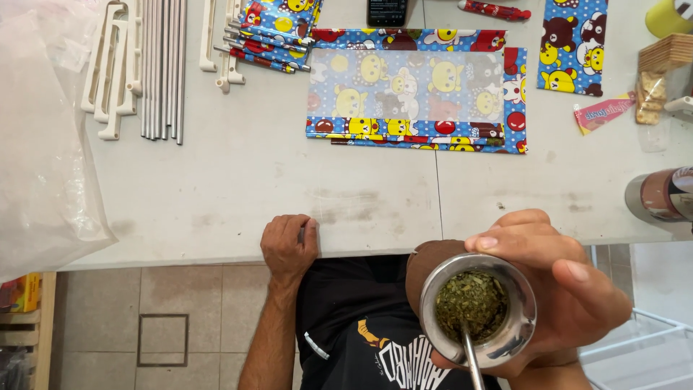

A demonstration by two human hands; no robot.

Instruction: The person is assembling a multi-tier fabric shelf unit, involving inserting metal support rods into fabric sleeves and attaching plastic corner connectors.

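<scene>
My right hand (563, 289) is wrapped around a metal-rimmed cup (478, 309) full of green chopped herb, held close below the camera. A metal straw (473, 361) stands in the herb and leans toward me. My left hand (290, 244) rests in a loose fist on the near edge of the white table (238, 180), holding nothing I can see. Further back on the table lies a flat cartoon-print plastic pouch (417, 94) with a clear window.
Metal rods (162, 65) and white plastic brackets (112, 68) lie at the back left, beside a clear plastic bag (43, 137). More printed pouches (278, 32), a phone (387, 11), a printed sheet (572, 45) and a tape roll (660, 196) are around. Tiled floor below.
</scene>
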